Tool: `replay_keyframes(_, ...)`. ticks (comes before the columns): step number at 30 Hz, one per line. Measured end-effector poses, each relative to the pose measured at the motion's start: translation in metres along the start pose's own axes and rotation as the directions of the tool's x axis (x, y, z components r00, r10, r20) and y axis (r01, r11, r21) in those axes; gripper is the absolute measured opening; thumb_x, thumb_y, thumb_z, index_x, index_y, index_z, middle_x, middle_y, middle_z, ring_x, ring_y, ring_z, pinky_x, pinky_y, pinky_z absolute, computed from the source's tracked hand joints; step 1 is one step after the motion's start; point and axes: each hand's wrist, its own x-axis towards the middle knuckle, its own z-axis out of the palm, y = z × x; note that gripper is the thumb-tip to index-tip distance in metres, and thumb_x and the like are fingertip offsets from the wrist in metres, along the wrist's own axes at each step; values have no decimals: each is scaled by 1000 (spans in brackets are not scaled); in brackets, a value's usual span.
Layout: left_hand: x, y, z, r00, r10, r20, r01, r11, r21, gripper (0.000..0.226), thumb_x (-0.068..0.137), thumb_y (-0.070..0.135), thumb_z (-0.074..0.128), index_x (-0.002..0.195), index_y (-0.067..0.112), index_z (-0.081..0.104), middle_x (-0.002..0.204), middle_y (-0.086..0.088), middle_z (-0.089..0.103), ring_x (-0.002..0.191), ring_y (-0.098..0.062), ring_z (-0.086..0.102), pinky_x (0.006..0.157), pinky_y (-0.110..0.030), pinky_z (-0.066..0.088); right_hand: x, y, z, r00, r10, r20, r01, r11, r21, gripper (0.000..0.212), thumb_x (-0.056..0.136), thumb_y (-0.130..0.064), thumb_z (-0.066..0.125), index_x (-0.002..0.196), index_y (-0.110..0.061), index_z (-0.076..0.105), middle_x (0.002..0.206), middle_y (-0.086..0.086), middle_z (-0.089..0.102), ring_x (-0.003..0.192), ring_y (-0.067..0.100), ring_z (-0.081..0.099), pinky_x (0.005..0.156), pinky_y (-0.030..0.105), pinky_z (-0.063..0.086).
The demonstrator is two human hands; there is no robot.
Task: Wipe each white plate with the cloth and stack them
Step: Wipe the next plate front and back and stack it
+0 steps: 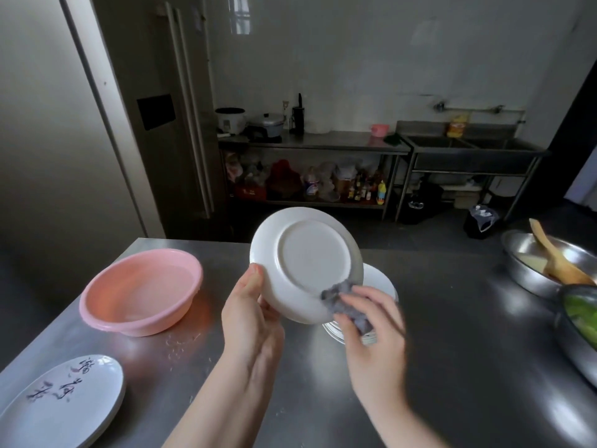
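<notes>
The steel desk [452, 367] fills the lower half of the view, its far edge running across the middle; its near and side edges are cut off by the frame. At 9 o'clock from the hands sits a pink basin [140, 292], well apart from them, with bare steel between. At 3 o'clock a metal bowl [529, 253] holding a wooden spatula [559, 257] and a darker pan of greens [578, 315] are both cut by the right edge.

At 7 o'clock a stack of printed plates [61, 405] runs off the lower left corner; it bears brushed characters too blurred to read.

The white plate [307, 263] is held tilted above the desk's centre, underside toward the camera. The left hand [252, 312] grips its 8 o'clock rim, thumb on the back, fingers hidden behind. The right hand [371, 324], motion-blurred, pinches a grey cloth [342, 302] against the plate's 5 o'clock rim.

Behind and below, mostly hidden by plate and hand, lies what seems to be a stack of white plates [381, 282] on the desk.
</notes>
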Motion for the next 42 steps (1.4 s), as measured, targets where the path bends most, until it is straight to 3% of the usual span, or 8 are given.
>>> replay_keyframes(7,-12,5,7,952,-305,15,303,938,-169,42,97,36,55,99,-6,63,72,-19,72,58,-28,72,54,-33,58,9,-30,11,897,-373,237,397,915,-62,20,86,-9,63,99,-20,74,113,-7,63,107,12,55,90,22,46)
replay_keyframes(11,-1,19,7,975,-183,-128,153,964,-216,16,96,21,61,84,9,62,58,7,69,47,1,62,49,-10,47,11,-15,1,957,-279,77,285,956,-74,17,85,-10,65,98,-17,74,111,-5,63,104,15,55,88,32,49)
replay_keyframes(15,-3,18,8,968,-214,-134,182,959,-218,20,94,21,64,78,9,60,53,7,65,40,2,57,45,-14,48,11,-15,5,929,-346,135,349,937,-3,16,89,-13,63,100,-19,74,114,-7,62,106,14,55,83,30,50)
replay_keyframes(19,0,20,3,969,-195,-154,153,956,-250,11,91,15,68,81,12,64,63,9,68,50,2,59,45,-6,44,39,-4,-8,990,-117,-76,115,993,-31,18,85,-17,65,101,-16,72,112,-8,62,103,15,58,83,42,51)
replay_keyframes(25,-3,17,9,979,-173,-111,144,962,-231,18,94,17,63,78,8,61,52,7,65,40,3,57,40,-9,43,16,-15,1,903,-400,156,412,910,-50,18,84,-10,68,99,-18,74,113,-5,65,102,16,55,88,26,47)
replay_keyframes(29,-5,15,4,999,-3,-54,-1,998,-69,16,96,15,58,83,13,66,60,12,67,48,5,59,45,-9,45,40,4,-10,996,-76,-35,76,997,12,20,81,-14,67,100,-17,72,109,-8,63,104,14,59,92,22,44)
replay_keyframes(35,-10,9,-3,949,226,220,-282,920,273,15,92,17,60,77,12,62,60,6,56,50,-5,47,49,-19,36,90,3,-9,979,203,9,-202,967,156,30,81,-1,70,99,-25,65,104,-6,62,101,14,62,92,30,49)
replay_keyframes(42,-18,2,3,854,321,410,-463,829,314,16,81,22,67,86,7,72,79,-11,71,70,-17,62,64,-23,51,94,-49,4,904,-392,169,394,919,28,21,81,-7,70,99,-17,73,110,-4,64,106,17,56,95,23,41)
